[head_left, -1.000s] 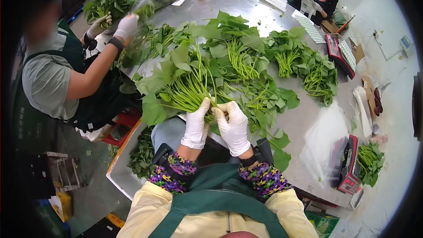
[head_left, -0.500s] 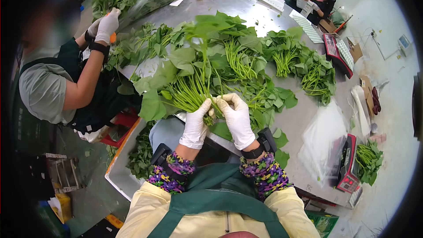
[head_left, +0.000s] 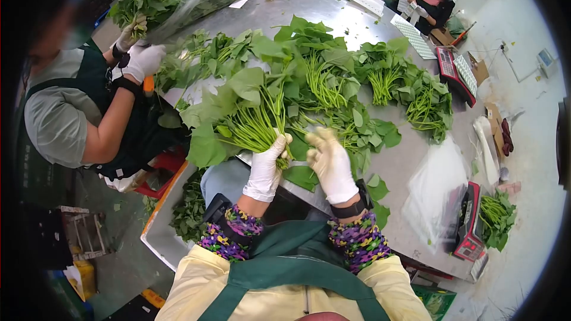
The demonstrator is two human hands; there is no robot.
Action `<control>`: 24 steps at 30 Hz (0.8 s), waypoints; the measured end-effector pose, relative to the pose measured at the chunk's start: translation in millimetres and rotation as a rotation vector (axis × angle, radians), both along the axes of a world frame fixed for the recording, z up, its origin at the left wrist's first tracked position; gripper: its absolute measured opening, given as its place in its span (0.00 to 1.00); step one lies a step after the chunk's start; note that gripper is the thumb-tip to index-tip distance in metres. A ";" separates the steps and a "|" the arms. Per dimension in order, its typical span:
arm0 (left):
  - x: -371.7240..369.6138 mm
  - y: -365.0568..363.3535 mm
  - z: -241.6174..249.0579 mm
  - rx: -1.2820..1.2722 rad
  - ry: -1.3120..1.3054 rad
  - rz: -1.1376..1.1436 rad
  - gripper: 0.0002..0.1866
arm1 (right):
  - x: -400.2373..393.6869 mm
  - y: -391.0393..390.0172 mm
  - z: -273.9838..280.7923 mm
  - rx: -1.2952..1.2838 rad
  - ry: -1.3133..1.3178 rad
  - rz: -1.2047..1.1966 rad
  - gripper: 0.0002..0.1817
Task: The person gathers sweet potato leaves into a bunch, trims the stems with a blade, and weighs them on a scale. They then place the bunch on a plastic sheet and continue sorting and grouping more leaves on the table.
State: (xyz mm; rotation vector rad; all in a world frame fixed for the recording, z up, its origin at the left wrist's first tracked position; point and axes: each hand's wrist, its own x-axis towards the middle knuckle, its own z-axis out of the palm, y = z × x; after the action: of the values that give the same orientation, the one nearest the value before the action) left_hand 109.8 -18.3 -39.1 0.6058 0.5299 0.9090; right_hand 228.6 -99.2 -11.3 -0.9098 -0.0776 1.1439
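My left hand (head_left: 267, 169), in a white glove, is closed around the stem ends of a leafy green bunch (head_left: 253, 125). The leaves of that bunch fan out up and to the left. To the right of it is my right hand (head_left: 329, 163), also gloved, apart from the bunch and over loose greens (head_left: 363, 128); its fingers are smeared by motion. Beyond both hands, more bunches of greens (head_left: 324, 80) lie on the metal table (head_left: 386, 160).
A co-worker (head_left: 77, 101) at the left holds greens beside a plastic bag (head_left: 208, 0). Another person (head_left: 431, 3) sits at the far right. Red scales (head_left: 470, 220) and clear plastic bags (head_left: 437, 193) lie at the right. A white bin (head_left: 163, 235) stands below left.
My right hand has moved right, away from the stems in my left hand. The upright stem near my hands has joined the bunch. The co-worker's hands and greens have shifted.
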 end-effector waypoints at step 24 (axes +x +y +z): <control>2.7 -9.2 -10.0 0.018 -0.050 -0.035 0.09 | -50.3 4.1 -26.1 0.245 -1.041 -0.353 0.05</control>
State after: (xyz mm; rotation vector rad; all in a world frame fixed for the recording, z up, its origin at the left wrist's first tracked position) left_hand 112.5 -27.5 -49.1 0.6057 0.4654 0.8946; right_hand 178.3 -95.1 -37.4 -1.1560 -0.8497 0.2366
